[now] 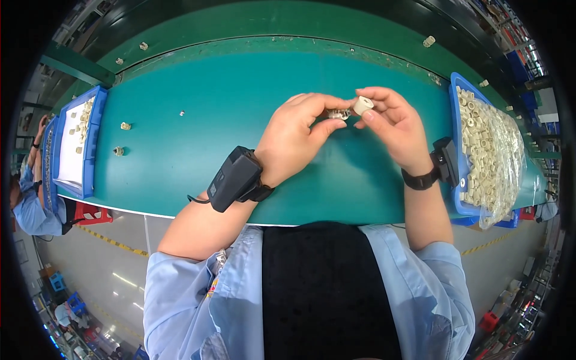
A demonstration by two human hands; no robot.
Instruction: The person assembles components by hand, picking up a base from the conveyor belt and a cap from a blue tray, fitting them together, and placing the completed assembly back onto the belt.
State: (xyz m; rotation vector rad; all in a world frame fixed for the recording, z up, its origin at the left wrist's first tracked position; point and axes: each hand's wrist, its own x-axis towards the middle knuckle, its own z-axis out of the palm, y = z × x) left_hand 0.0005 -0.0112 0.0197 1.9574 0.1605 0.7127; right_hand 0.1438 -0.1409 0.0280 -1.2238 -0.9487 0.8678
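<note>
Over the green work surface, my two hands are close together. My left hand pinches a small cream and metallic fitting between thumb and fingers; its finer shape is too small to make out. Just to its right, my right hand grips a short cream cylindrical cap, with a hole in the face turned up. A small gap seems to separate the two pieces. Both wrists carry black strapped devices.
A blue bin at the right holds many cream caps and a clear plastic bag. At the left, another blue bin holds cream pieces on white paper. Loose fittings lie nearby. Another person is at the far left.
</note>
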